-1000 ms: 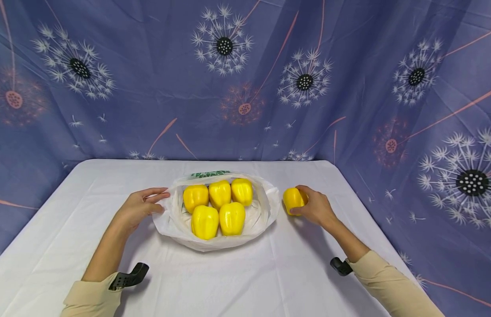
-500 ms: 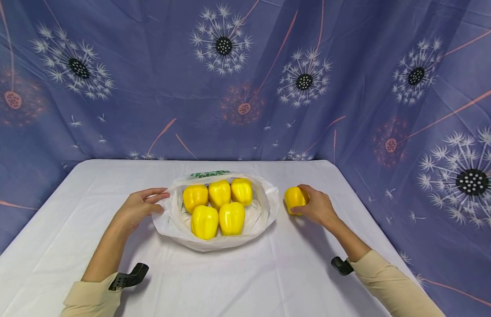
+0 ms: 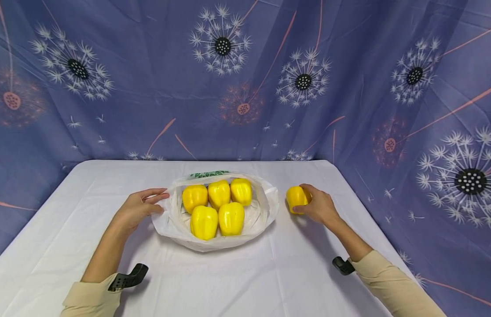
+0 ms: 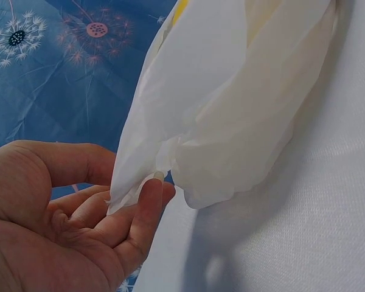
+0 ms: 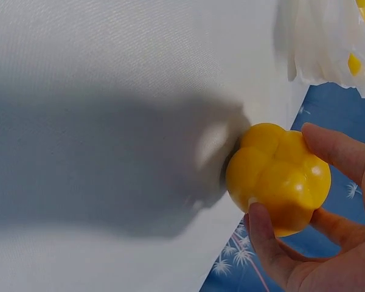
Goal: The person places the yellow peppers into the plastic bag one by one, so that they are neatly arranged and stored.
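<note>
A white plastic bag (image 3: 177,235) lies open-mouthed at the middle of the table with several yellow bell peppers (image 3: 231,219) inside. At its left edge, my left hand (image 3: 139,209) holds the thin plastic between thumb and fingers; the left wrist view shows the bag's corner (image 4: 131,164) among the fingers. To the right of the bag, my right hand (image 3: 318,207) grips one more yellow bell pepper (image 3: 296,200). In the right wrist view its lobed end (image 5: 280,176) shows, fingers and thumb around its sides, at or very near the cloth.
A white cloth (image 3: 214,281) covers the table. Blue curtains with dandelion prints (image 3: 150,88) hang behind and at the right side. Black wrist devices (image 3: 130,277) sit at both sleeves.
The right hand and its bell pepper have shifted slightly to the right, away from the bag. My left hand and the bag have stayed in place.
</note>
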Available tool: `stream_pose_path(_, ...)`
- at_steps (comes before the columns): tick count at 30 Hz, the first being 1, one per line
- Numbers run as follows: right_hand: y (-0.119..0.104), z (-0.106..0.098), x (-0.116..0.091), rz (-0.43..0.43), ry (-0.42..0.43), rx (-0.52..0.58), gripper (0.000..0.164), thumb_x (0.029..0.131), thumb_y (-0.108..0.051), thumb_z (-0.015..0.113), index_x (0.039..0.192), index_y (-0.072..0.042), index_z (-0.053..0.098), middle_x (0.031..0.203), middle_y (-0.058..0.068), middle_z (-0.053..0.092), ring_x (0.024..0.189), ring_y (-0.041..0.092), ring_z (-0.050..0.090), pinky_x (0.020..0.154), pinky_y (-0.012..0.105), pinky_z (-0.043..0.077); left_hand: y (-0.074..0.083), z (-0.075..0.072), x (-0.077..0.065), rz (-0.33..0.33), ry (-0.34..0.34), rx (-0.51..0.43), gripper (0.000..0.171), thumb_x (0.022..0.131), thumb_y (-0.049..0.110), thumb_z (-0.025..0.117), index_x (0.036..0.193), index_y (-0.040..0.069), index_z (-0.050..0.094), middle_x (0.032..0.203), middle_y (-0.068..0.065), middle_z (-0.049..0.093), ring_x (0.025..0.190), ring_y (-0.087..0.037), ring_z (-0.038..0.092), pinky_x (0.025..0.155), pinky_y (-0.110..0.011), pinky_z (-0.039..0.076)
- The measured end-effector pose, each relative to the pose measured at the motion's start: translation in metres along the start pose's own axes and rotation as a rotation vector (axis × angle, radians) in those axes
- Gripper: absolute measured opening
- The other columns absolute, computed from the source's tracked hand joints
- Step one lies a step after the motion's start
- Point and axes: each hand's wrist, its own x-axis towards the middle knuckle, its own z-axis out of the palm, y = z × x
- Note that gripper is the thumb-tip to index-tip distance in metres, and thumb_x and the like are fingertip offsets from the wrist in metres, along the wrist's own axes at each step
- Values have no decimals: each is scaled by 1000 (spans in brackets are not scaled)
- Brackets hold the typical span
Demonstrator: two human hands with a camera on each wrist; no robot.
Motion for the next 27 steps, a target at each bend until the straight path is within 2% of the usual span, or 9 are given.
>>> stream_pose_path(9,1,1,1,2,4,1,75,79,-29,82,144,-5,53,138,26,60,114,44,61,91,56,49,-1,0,0,0,-1,1,75,84,4,67,154,3,41,145,-14,58,109,-1,51,82,-29,39)
stream_pose_path(12,1,2,1,4,2,0,75,79,-29,82,144,-5,52,138,26,61,114,44,61,91,56,49,-1,0,0,-1,-4,-4,75,84,3,66,154,3,41,146,-15,57,119,-9,52,86,-32,39)
stream_pose_path(17,-1,2,1,3,2,-2,75,79,-29,83,144,-6,53,138,26,61,114,44,61,91,56,49,-2,0,1,-3,-9,-24,75,84,3,66,155,3,40,146,-15,56,137,-25,44,91,-36,37)
stream_pose_path(25,-8,2,2,-5,-2,11,75,78,-29,83,144,-7,53,138,25,61,115,43,61,93,57,50,-2,0,1,-11,-4,-13,75,85,4,66,155,4,40,147,-14,57,123,-13,48,87,-33,37)
stream_pose_path(27,-11,2,2,-11,1,14,75,78,-29,83,144,-7,54,138,24,61,114,43,62,93,57,51,-2,0,1,-12,-4,-16,75,85,4,66,155,4,40,147,-14,56,122,-14,48,86,-34,37)
